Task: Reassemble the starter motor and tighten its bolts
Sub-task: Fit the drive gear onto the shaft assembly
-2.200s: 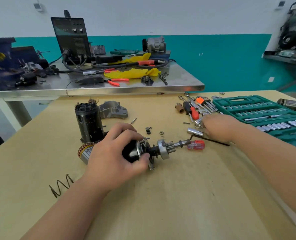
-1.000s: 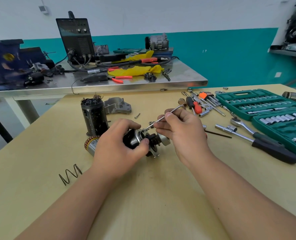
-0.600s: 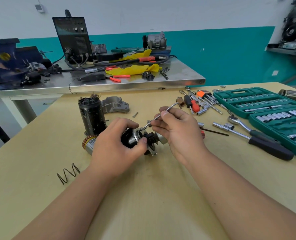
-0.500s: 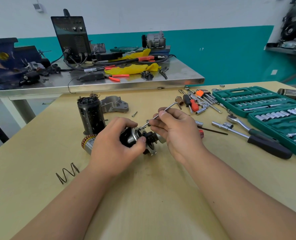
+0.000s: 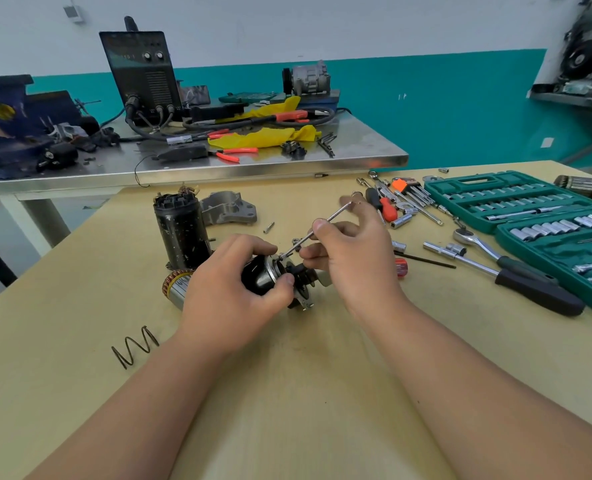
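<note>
Pale wood worktop (image 5: 287, 393) fills the near view, with a steel bench of clutter behind it against a teal wall. At your far left lies a loose coil spring (image 5: 133, 346). Next come the copper-wound armature (image 5: 175, 289) on its side, the black field housing (image 5: 180, 230) standing upright, and the cast end bracket (image 5: 230, 211) behind it.

Your left grip (image 5: 232, 292) is curled round the black body of the starter sub-assembly (image 5: 258, 277), thumb at the flange, holding it at or just above the worktop. Its long axis runs left to right, the shaft end pointing at your other hand.

The relation that matters is this. The thin steel rod (image 5: 325, 223) slants down and left from your right grip (image 5: 357, 261), and its tip meets the flange at the top edge, just beside your left fingertips. Whether it is a hex key or a long bolt is unclear. The right grip pinches it between thumb and fingers, partway along its length.

Farther right lie a ratchet (image 5: 502, 265) and an open green socket case (image 5: 509, 202).
</note>
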The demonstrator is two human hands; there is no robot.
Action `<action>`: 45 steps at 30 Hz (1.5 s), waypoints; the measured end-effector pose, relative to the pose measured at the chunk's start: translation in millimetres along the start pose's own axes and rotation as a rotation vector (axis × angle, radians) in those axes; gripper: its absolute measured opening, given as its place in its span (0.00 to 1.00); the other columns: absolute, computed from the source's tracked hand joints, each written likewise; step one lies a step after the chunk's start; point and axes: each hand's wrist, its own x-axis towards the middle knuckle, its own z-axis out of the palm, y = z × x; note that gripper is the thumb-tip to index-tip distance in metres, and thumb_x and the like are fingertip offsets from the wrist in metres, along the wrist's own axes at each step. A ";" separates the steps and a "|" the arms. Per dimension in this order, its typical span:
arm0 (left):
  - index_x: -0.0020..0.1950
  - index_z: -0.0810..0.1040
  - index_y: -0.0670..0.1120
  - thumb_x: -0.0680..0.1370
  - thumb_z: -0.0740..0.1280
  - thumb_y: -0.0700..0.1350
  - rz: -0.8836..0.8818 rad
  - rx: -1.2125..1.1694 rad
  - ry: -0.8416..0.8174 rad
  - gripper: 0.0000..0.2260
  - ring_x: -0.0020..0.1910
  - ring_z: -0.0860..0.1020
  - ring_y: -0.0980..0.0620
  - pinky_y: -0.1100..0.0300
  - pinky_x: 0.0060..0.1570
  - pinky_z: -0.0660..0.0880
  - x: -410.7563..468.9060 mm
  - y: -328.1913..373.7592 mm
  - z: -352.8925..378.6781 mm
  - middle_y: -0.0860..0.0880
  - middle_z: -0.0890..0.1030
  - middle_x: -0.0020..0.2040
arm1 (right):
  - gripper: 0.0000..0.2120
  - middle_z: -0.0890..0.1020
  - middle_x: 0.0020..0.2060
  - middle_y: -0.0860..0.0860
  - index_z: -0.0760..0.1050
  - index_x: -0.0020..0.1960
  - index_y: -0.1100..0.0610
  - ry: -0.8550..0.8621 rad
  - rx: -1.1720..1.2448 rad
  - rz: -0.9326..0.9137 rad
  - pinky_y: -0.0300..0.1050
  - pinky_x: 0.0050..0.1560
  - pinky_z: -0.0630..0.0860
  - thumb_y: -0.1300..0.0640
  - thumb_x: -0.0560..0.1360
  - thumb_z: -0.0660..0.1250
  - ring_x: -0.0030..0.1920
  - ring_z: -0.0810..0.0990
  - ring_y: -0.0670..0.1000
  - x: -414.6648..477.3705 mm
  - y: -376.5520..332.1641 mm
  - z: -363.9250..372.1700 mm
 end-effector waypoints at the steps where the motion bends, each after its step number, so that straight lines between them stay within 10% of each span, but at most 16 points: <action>1: 0.48 0.71 0.64 0.66 0.67 0.58 0.011 0.003 -0.002 0.13 0.46 0.77 0.63 0.72 0.44 0.72 -0.4 0.7 -0.2 0.62 0.78 0.46 | 0.17 0.82 0.33 0.51 0.66 0.60 0.48 0.005 -0.081 -0.046 0.42 0.31 0.80 0.63 0.77 0.67 0.31 0.84 0.50 -0.7 -0.8 -0.5; 8: 0.48 0.73 0.62 0.65 0.67 0.60 -0.067 -0.016 -0.003 0.13 0.46 0.77 0.63 0.72 0.41 0.71 0.2 -3.1 -1.6 0.63 0.77 0.45 | 0.09 0.81 0.36 0.44 0.75 0.57 0.45 -0.040 -0.403 -0.264 0.43 0.31 0.77 0.56 0.81 0.60 0.29 0.81 0.47 12.0 -12.4 -19.1; 16: 0.47 0.71 0.65 0.65 0.66 0.61 -0.073 0.000 -0.026 0.12 0.48 0.75 0.66 0.75 0.41 0.69 0.5 -2.0 -3.8 0.63 0.77 0.47 | 0.09 0.84 0.37 0.50 0.79 0.53 0.50 -0.409 -0.330 -0.021 0.41 0.31 0.78 0.58 0.82 0.61 0.34 0.82 0.50 38.7 -40.9 -45.6; 22: 0.46 0.71 0.64 0.65 0.66 0.60 -0.059 -0.008 -0.028 0.11 0.48 0.76 0.64 0.72 0.43 0.71 0.1 -1.1 -4.5 0.63 0.77 0.47 | 0.13 0.79 0.26 0.52 0.80 0.42 0.60 -0.416 -0.416 0.115 0.40 0.24 0.73 0.55 0.80 0.63 0.25 0.76 0.50 49.1 -51.4 -41.0; 29: 0.49 0.74 0.63 0.65 0.67 0.59 -0.031 -0.008 -0.051 0.13 0.52 0.78 0.65 0.72 0.49 0.73 -1.0 -1.0 -3.5 0.67 0.78 0.53 | 0.13 0.75 0.23 0.47 0.77 0.43 0.58 -0.340 0.028 0.493 0.32 0.19 0.68 0.55 0.82 0.59 0.21 0.71 0.41 48.5 -46.4 -32.5; 34: 0.47 0.72 0.66 0.65 0.68 0.58 -0.057 -0.042 -0.056 0.12 0.50 0.78 0.67 0.76 0.47 0.70 0.2 -1.7 -4.4 0.67 0.79 0.53 | 0.11 0.81 0.30 0.53 0.78 0.47 0.62 -0.421 0.105 0.298 0.36 0.28 0.77 0.56 0.81 0.60 0.29 0.80 0.47 36.9 -37.1 -45.0; 41: 0.47 0.74 0.66 0.64 0.66 0.61 -0.099 -0.047 -0.062 0.12 0.47 0.78 0.64 0.70 0.43 0.73 0.4 -1.5 -5.3 0.66 0.79 0.51 | 0.09 0.78 0.22 0.50 0.79 0.48 0.51 -0.198 -0.689 -0.114 0.35 0.21 0.69 0.53 0.81 0.60 0.20 0.73 0.46 31.2 -37.1 -35.9; 45: 0.47 0.73 0.66 0.64 0.67 0.61 -0.092 -0.037 -0.066 0.12 0.47 0.78 0.64 0.73 0.43 0.72 -0.2 -1.3 -6.4 0.66 0.78 0.50 | 0.11 0.70 0.18 0.48 0.77 0.53 0.58 -0.277 -0.391 0.292 0.35 0.17 0.59 0.59 0.82 0.55 0.17 0.63 0.45 35.7 -46.2 -33.5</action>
